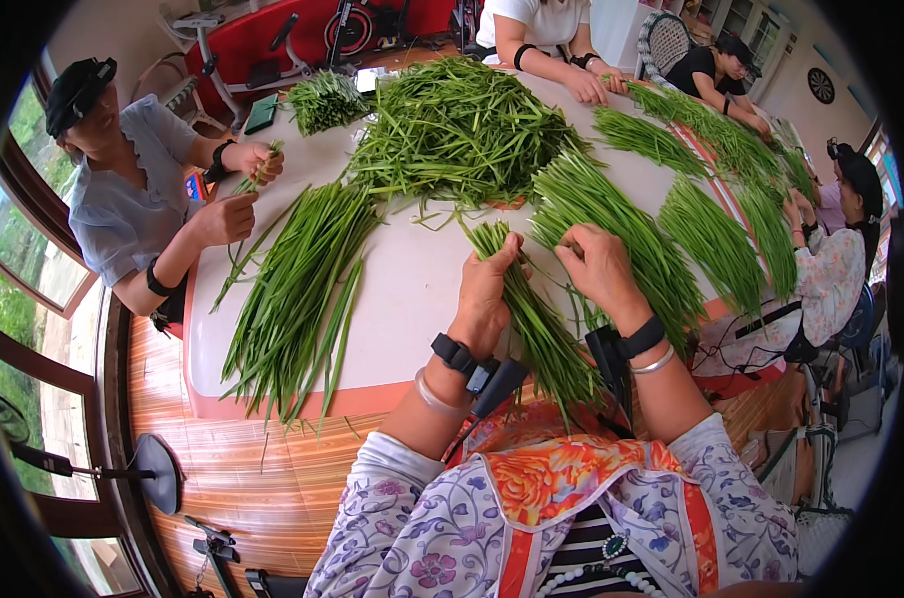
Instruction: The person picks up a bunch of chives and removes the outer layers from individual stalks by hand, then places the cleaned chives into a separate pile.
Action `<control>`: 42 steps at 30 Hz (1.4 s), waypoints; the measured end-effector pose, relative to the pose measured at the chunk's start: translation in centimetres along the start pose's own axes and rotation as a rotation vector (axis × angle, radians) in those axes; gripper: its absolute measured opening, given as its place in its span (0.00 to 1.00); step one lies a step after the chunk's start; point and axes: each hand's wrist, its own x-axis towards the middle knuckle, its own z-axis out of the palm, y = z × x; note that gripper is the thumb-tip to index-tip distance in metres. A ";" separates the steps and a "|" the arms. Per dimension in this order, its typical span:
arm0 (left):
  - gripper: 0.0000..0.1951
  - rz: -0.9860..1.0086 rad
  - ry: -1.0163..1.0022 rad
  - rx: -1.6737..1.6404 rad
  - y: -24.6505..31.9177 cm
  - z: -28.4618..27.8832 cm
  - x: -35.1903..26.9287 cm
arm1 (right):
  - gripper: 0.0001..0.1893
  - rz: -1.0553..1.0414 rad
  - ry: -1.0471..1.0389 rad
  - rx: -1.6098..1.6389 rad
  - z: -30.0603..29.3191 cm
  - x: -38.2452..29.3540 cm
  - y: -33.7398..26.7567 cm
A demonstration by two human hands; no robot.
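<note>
My left hand [486, 291] grips a bunch of garlic chives [545, 336] near its pale cut ends, the leaves trailing down toward my lap. Just to the right, my right hand [601, 265] is raised with thumb and forefinger brought together; whether a thin stalk sits between them I cannot tell. Beyond both hands rises a large tangled heap of chives [467, 127]. A laid-out row of chives [616, 232] lies beside my right hand, its leaf tips pointing toward me. Farther left, another long pile of chives [302, 291] reaches over the near table edge.
The pale table [400, 299] has a pink-orange border. At left a person [138, 187] holds a few stalks; another person [542, 45] stands or sits across. More people work at right beside several chive rows [710, 239]. A green box [261, 113] and a chive bundle [325, 101] lie far left.
</note>
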 end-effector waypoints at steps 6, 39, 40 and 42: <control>0.08 -0.014 -0.112 -0.117 -0.1 -0.4 0.2 | 0.09 -0.031 0.056 -0.455 0.0 0.4 1.9; 0.11 0.067 -0.155 -0.096 0.4 -0.7 -0.2 | 0.07 0.185 -0.360 0.384 -3.7 -2.7 0.9; 0.11 0.095 -0.166 -0.155 0.1 -0.8 0.1 | 0.07 0.142 -0.347 0.368 -4.4 -2.9 1.9; 0.10 0.082 -0.185 -0.211 0.2 -1.5 0.6 | 0.07 0.205 -0.386 0.477 -6.3 -3.2 3.0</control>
